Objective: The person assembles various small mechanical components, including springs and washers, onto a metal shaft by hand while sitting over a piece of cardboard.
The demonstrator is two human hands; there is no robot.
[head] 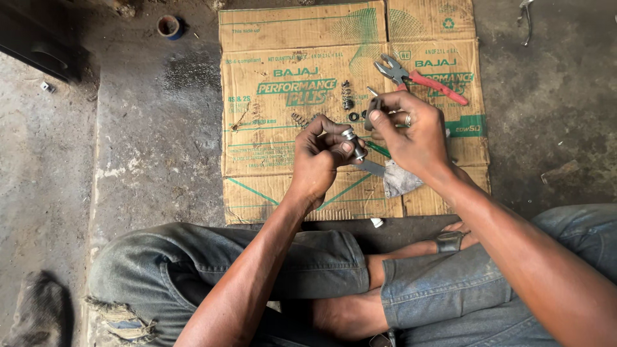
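Observation:
My left hand (321,157) grips a small metal cylindrical part (353,142) between thumb and fingers, above a flattened cardboard sheet (270,96). My right hand (411,132), with a ring on one finger, pinches a small dark piece (375,108) just up and right of that part. Both hands hover over the cardboard, close together. What the right fingers pinch is too small to tell exactly.
Red-handled pliers (418,78), two springs (347,94) (299,119), small rings (354,117), a green-handled tool (378,149) and a grey rag (400,180) lie on the cardboard. A small round tin (169,27) sits on the concrete floor. My crossed legs in jeans (321,270) are below.

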